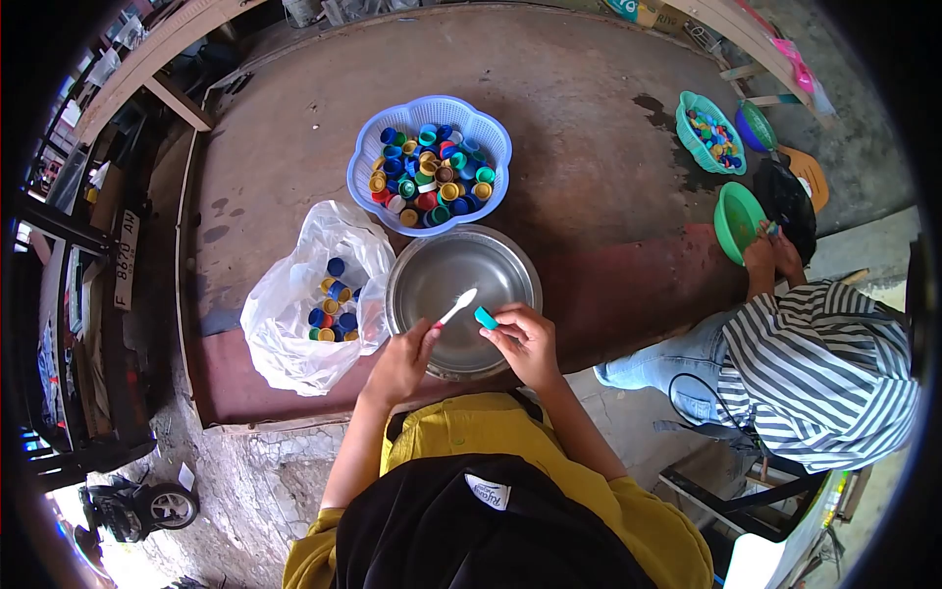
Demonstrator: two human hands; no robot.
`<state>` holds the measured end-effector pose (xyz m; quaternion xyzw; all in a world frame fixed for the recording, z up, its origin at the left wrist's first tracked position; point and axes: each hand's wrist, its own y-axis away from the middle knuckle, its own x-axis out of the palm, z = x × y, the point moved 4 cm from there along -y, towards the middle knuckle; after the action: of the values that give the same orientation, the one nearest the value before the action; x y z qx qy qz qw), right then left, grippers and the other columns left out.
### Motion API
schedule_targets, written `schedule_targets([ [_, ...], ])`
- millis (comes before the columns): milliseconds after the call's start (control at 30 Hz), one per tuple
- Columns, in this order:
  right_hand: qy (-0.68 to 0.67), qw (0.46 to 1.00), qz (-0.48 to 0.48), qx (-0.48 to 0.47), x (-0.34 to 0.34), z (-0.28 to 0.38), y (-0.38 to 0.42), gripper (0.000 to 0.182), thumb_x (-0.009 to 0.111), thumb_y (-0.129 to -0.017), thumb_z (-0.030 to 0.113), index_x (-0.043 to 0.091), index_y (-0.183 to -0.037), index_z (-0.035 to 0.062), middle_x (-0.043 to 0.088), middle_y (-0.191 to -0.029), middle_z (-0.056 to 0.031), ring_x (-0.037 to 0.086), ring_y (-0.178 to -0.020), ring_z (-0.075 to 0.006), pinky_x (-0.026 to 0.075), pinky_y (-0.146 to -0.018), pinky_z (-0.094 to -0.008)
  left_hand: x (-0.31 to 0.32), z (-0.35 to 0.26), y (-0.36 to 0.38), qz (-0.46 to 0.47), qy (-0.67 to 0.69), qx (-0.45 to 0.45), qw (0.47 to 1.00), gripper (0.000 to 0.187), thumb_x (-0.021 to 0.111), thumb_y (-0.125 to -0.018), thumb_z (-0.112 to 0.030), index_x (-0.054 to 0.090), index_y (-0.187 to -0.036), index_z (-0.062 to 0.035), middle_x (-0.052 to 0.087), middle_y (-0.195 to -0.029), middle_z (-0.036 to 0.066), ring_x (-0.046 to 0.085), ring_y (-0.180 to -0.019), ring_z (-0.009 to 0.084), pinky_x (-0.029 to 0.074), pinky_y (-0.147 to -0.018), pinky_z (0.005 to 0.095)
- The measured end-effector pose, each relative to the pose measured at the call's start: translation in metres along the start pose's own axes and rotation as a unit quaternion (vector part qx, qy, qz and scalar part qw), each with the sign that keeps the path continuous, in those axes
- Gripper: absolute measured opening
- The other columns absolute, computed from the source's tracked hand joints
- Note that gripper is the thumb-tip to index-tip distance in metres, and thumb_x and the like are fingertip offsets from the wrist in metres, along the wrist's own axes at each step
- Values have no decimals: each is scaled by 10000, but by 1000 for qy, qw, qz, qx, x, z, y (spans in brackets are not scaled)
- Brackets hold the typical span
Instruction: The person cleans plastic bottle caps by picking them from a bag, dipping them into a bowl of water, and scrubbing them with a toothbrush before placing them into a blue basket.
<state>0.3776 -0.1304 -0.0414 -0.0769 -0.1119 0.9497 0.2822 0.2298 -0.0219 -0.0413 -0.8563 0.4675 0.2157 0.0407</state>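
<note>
Black cloth (pixel 442 530): I'm seeing it nearest.
Left grip (pixel 404 361): clamping the brush (pixel 457 306).
Right grip (pixel 522 344): pinching the cap (pixel 485 317).
Bowl (pixel 437 260): sitting beneath, probably for catching drips.

The basin (pixel 488 265) sits before the basket (pixel 493 135), right of the bag (pixel 279 329).

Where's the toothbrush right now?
In the head view, near the centre, the toothbrush is in the left hand, over the metal basin, just left of the teal bottle cap in the right hand.
</note>
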Motion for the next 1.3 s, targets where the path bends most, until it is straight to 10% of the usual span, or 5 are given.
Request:
schedule_targets([
  [300, 26, 999, -36, -14, -6, -4, -4, 126, 616, -734, -79, 569, -844, -37, 592, -821, -75, 615, -766, -120, 516, -675, -226, 5, -4, 6, -3, -26, 4, 1000, 227, 424, -926, -205, 501, -905, 8, 519, -701, 249, 499, -712, 435, 392, -601, 413],
  [467, -81, 991, -66, 79, 0, -5, -4, 360, 629, -744, -59, 559, -1091, 5, 590, -809, -42, 584, -802, -92, 468, -742, -222, 25, 1, 13, 66, 112, -36, 991, 263, 383, -951, -226, 505, -962, 7, 388, -595, 63, 370, -580, 125, 355, -557, 281],
  [767, -90, 992, -81, 33, -1, -24, 1, 199, 643, -737, -64, 525, -887, -6, 568, -831, -53, 556, -849, -99, 445, -785, -236, 28, -1, 13, 27, 123, -37, 991, 273, 382, -955, -240, 496, -939, 8, 384, -601, 8, 354, -556, 88, 327, -514, 249],
  [1067, -171, 979, -93, 61, 5, -8, -6, 475, 616, -745, -89, 412, -1162, 6, 553, -863, -66, 557, -845, -114, 440, -801, -245, 21, 0, 15, 14, 115, -76, 990, 281, 369, -958, -245, 488, -909, 4, 392, -600, 6, 362, -565, 86, 336, -524, 250],
  [1300, 16, 997, -70, 23, 0, -11, -6, 286, 649, -744, -16, 543, -1006, 24, 579, -857, -33, 520, -802, -79, 399, -731, -222, 27, -1, 15, 7, 104, -63, 993, 284, 378, -953, -245, 484, -901, 15, 398, -602, 23, 369, -567, 111, 342, -523, 275],
])
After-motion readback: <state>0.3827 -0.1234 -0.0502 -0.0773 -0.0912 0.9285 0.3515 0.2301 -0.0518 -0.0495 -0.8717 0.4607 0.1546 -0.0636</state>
